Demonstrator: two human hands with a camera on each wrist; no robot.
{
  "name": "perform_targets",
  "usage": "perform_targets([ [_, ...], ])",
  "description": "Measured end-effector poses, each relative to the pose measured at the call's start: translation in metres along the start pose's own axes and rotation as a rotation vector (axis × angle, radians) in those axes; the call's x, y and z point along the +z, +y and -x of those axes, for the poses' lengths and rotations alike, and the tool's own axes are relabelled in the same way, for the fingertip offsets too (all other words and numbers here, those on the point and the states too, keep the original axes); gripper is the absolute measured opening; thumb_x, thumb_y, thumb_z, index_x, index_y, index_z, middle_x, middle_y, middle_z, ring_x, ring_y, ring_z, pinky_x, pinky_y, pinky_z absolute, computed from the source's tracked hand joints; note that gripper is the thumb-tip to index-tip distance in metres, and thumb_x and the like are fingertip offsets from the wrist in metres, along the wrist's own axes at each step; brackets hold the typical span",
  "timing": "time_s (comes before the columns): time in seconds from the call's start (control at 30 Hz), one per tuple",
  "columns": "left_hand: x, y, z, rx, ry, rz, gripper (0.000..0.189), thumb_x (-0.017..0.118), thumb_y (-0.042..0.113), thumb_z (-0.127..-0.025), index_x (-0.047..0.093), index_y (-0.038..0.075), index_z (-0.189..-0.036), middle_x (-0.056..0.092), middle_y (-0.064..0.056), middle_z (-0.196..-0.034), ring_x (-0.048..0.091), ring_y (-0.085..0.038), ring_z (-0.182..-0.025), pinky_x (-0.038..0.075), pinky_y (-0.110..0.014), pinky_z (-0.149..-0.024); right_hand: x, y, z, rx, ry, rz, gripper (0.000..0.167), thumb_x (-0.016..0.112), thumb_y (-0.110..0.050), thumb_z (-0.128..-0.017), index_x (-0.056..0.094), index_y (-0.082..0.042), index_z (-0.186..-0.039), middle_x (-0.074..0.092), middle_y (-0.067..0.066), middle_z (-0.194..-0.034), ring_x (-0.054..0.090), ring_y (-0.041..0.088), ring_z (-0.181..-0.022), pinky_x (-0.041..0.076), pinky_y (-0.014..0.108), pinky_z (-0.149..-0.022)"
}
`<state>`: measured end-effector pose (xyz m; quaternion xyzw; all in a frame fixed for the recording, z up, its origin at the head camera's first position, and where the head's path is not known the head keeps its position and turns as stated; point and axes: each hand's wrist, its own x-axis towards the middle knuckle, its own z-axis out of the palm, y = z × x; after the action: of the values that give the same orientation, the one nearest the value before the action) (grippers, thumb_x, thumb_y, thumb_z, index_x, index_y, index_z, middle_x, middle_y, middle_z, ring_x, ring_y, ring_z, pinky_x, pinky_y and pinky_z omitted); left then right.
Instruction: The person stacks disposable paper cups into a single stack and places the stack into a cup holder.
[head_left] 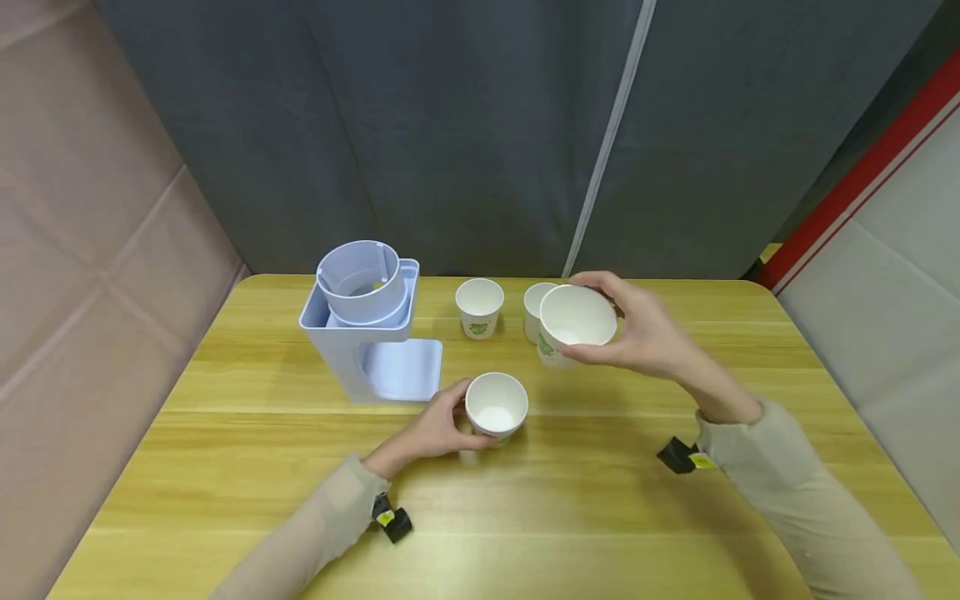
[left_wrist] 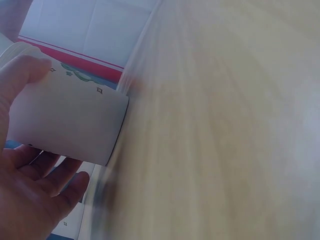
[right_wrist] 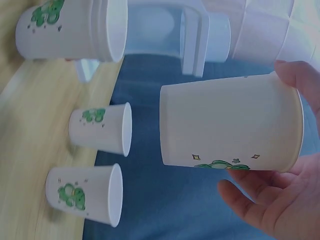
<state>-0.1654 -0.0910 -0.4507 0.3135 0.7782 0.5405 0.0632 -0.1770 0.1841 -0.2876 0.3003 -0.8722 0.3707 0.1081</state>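
Fingers and thumb of my left hand curl round a white paper cup low over the wooden table. In the right wrist view that cup shows more than one rim, like nested cups. Its base lies close to the tabletop in the left wrist view. My right hand grips another white paper cup near its rim, raised above the table. Green printed figures mark the cups. Two more paper cups stand behind: one upright at the back middle, the other partly hidden by the raised cup.
A pale blue plastic stand with a round cylinder on top stands left of the cups. The wooden table ends at a dark grey curtain. Pale padded walls flank both sides.
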Motion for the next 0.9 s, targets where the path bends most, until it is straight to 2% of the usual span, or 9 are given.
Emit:
perform_targets([
  [0.17, -0.001, 0.0, 0.0, -0.008, -0.004, 0.011, 0.07, 0.084, 0.009, -0.065, 0.05, -0.004, -0.125, 0.06, -0.016, -0.118, 0.056, -0.027, -0.107, 0.046, -0.036, -0.093, 0.007, -0.009, -0.003, -0.042, -0.036, -0.028, 0.067, 0.086, -0.013, -0.062, 0.055, -0.002, -0.121, 0.063, 0.008, -0.106, 0.057, 0.016, -0.088, 0.05, 0.029, -0.072],
  [0.47, -0.001, -0.001, 0.0, 0.007, -0.001, 0.002, 0.069, 0.084, 0.007, -0.065, 0.051, -0.002, -0.125, 0.061, -0.013, -0.116, 0.057, -0.023, -0.105, 0.047, -0.035, -0.089, 0.023, -0.025, -0.006, -0.118, -0.109, -0.126, 0.071, 0.087, -0.015, -0.062, 0.053, -0.001, -0.122, 0.06, 0.007, -0.116, 0.058, 0.017, -0.095, 0.051, 0.033, -0.079],
  [0.67, -0.001, 0.0, 0.0, 0.009, -0.003, -0.003, 0.068, 0.084, 0.009, -0.066, 0.051, -0.001, -0.125, 0.061, -0.011, -0.114, 0.057, -0.02, -0.102, 0.048, -0.033, -0.088, 0.037, -0.03, -0.006, -0.125, -0.142, -0.178, 0.07, 0.087, -0.015, -0.062, 0.053, 0.001, -0.121, 0.06, 0.008, -0.112, 0.057, 0.019, -0.096, 0.05, 0.037, -0.079],
  [0.9, -0.001, 0.002, 0.0, -0.016, -0.023, 0.012, 0.067, 0.084, 0.009, -0.067, 0.051, 0.003, -0.126, 0.06, -0.009, -0.116, 0.056, -0.021, -0.106, 0.046, -0.035, -0.091, 0.055, -0.028, -0.004, -0.099, -0.21, -0.246, 0.071, 0.086, -0.016, -0.064, 0.051, -0.001, -0.124, 0.061, 0.006, -0.111, 0.057, 0.019, -0.099, 0.049, 0.038, -0.083],
])
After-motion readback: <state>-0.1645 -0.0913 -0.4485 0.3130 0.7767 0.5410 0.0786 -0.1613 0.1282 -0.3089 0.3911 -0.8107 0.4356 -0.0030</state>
